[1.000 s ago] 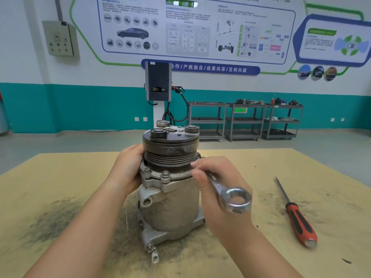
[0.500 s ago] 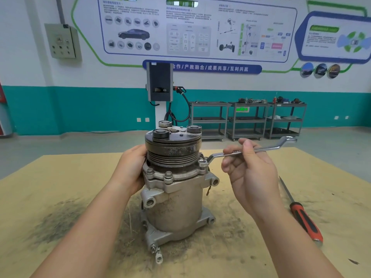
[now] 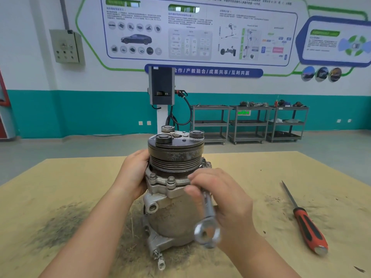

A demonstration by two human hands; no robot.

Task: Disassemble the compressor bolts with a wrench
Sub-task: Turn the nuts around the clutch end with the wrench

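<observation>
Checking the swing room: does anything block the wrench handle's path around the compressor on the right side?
Nothing visible does. The right hand holds the wrench in front of the compressor; the left hand is on the opposite side, and the screwdriver lies well off to the right.

A red-and-black screwdriver [image 3: 305,221] was laid on the tan tabletop [image 3: 60,187], well over to the right, its blade pointed away. Dark filings [image 3: 60,227] were scattered over the left part of the board. Beyond, a charging post [image 3: 161,87] with a looped cable was stood against the teal-and-white wall — beside it, three grey shelf carts [image 3: 249,123]. A grey switch box [image 3: 66,46] and printed posters [image 3: 190,33] were mounted higher up.
</observation>
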